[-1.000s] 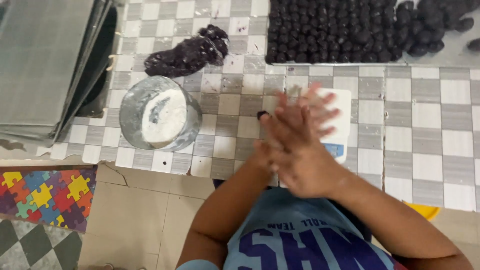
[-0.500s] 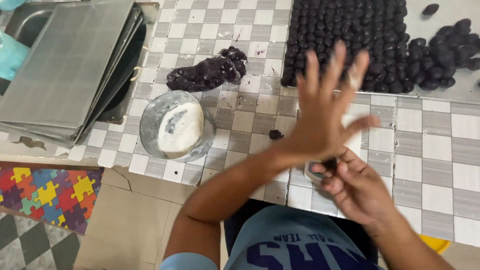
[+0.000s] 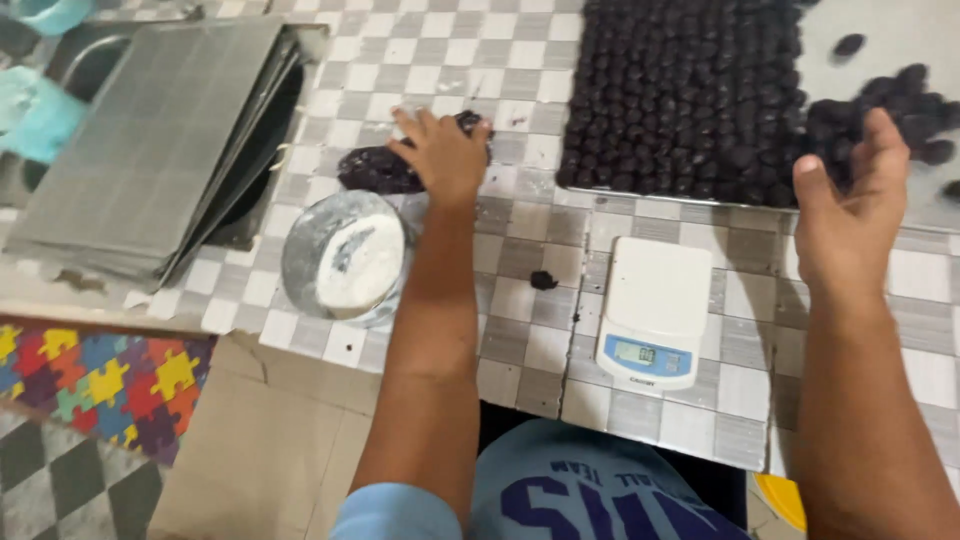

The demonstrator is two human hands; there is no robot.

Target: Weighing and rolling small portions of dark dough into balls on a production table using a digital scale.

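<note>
My left hand [image 3: 443, 150] reaches forward and rests on a lump of dark purple dough [image 3: 378, 168] lying on the checkered table [image 3: 520, 70]; its fingers press on the dough's right end. My right hand [image 3: 848, 205] hovers open, palm up, at the front edge of a large metal tray [image 3: 900, 35] filled with several rows of dark dough balls [image 3: 680, 90]. Loose dark balls [image 3: 905, 110] lie in a pile just beyond its fingertips. Nothing shows in the right palm.
A metal bowl of white flour [image 3: 345, 258] stands left of my left forearm. A white kitchen scale [image 3: 655, 312] sits near the table's front edge, a small dough scrap [image 3: 543, 280] beside it. Stacked grey trays [image 3: 150, 140] lie far left. A colourful puzzle mat [image 3: 90, 385] covers the floor.
My hands, rubbing together over the scale a second ago, have parted. The left went forward onto the dough lump, the right swung out to the tray of balls.
</note>
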